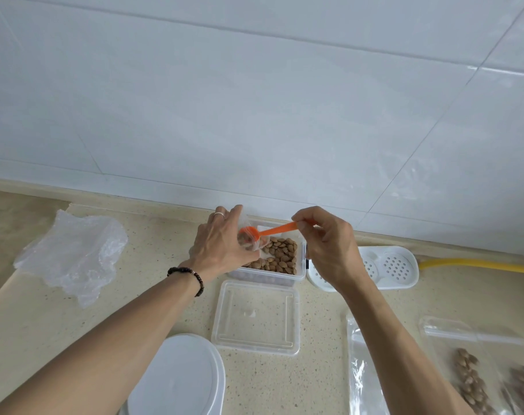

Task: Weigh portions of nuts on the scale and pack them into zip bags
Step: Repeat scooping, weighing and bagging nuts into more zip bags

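While the left hand (221,244) holds a small clear plastic zip bag (248,235) open over the nut box, its fingers pinching the bag's thin edge, the right hand (326,244) pinches the far end of an orange plastic spoon (272,230) with fingertips and thumb. The spoon's bowl sits right at the mouth of the bag, so nuts look like they are going in now.

In the head view, the brown nuts (281,254) lie in a clear plastic box (266,278) against the far wall. The box's flat clear lid (256,317) lies just near of it on the speckled beige counter (153,241). A round white scale (177,378) sits at the near edge, with nothing on it that I can see. Filled clear bags of nuts (476,375) lie at the near right. A crumpled clear plastic sheet (72,253) lies at the far left.

I think this step is filling a bag. Next the spoon must tip slowly so no nuts fall out, and the bag must stay open.
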Demonstrator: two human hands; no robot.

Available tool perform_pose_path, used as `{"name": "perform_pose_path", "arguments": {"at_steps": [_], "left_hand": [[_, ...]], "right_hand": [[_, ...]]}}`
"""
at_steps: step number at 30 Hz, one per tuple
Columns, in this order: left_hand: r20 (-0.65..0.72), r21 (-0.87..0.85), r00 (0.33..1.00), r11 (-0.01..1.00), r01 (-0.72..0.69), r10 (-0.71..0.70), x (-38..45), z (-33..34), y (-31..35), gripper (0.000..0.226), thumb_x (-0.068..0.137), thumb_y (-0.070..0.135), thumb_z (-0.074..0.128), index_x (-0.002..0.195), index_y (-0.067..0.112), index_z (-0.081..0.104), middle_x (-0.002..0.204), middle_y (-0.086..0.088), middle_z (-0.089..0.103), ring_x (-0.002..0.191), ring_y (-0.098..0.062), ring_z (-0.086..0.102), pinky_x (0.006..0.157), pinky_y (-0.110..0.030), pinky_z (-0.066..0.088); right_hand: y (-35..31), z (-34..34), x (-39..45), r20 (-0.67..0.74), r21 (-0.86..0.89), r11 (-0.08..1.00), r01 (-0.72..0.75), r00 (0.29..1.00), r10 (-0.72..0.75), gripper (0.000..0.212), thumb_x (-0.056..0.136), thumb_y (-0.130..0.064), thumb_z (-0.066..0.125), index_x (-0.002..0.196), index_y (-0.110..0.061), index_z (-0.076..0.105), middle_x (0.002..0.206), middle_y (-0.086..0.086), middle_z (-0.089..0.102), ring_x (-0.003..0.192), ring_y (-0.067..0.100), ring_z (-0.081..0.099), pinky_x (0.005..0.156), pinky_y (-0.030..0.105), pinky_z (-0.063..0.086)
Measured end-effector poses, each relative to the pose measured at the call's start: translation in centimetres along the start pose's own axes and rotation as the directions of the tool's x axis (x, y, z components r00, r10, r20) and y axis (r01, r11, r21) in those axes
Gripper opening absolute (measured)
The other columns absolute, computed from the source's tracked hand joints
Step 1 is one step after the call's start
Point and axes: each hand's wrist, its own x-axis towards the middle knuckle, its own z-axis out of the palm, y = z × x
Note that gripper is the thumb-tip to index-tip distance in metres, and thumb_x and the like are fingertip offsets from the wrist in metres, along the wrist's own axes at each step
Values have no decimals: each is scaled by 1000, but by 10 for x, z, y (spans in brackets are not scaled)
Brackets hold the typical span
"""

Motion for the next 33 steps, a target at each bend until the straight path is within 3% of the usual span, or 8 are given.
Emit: {"name": "perform_pose_path", "arguments": {"at_steps": [4,10,14,17,21,25,29,33], "left_hand": [[2,-22,1000,1000,22,-22,-2,-4,1,104,64,66,73,144,17,28,124,-10,45,111,-25,49,87,-39,47],[-20,-52,999,998,27,-28,-12,-12,-5,98,67,66,73,141,19,30,120,-7,45,110,-23,49,83,-35,48],[-21,-98,1000,995,-14,11,-21,-20,-12,90,67,63,73,135,21,34,111,-3,43,106,-21,48,76,-32,44],[-1,-131,998,990,-59,60,-30,-30,-15,85,67,62,72,131,20,35,108,-1,41,105,-21,47,71,-31,44],[37,-153,982,972,-179,186,-52,-46,-11,82,58,75,61,117,22,39,102,0,40,99,-20,46,68,-34,46],[56,-173,947,937,-303,317,-84,-53,-9,77,57,77,58,111,25,40,103,1,43,99,-19,45,75,-35,46],[99,-118,899,902,-415,427,-118,-48,-5,77,64,57,72,124,20,40,116,-7,48,111,-27,48,86,-36,47],[161,-77,848,863,-500,505,-149,-38,-1,88,64,62,71,132,18,36,128,-15,46,119,-30,44,91,-38,45]], "right_hand": [[-9,-3,0,-5,-29,999,23,1000,-23,30,96,-10,58,84,-38,62,76,-10,67,55,23,52,54,43,48],[-22,-3,-12,-29,-63,998,17,999,-19,24,94,-11,61,89,-33,69,74,-5,69,56,25,56,53,42,48],[-39,0,-31,-230,62,996,-68,970,81,16,93,-9,61,95,-20,71,75,-5,70,60,31,61,55,39,52],[-53,2,-57,-365,174,973,-151,908,206,14,92,-7,61,99,-13,73,71,2,69,52,13,59,52,24,50],[-65,12,-105,-538,414,889,-196,735,413,13,91,-4,61,93,-12,71,67,-5,69,52,10,59,51,24,50],[-62,34,-163,-595,604,769,-211,524,610,14,90,-3,59,89,-13,70,77,9,70,53,12,56,53,25,47],[-39,61,-229,-546,769,603,-211,273,792,13,89,-1,58,87,-11,67,83,13,68,57,16,55,55,26,45],[-12,94,-287,-399,881,410,-238,95,912,12,88,4,60,87,-7,65,82,14,68,60,17,55,55,26,45]]}}
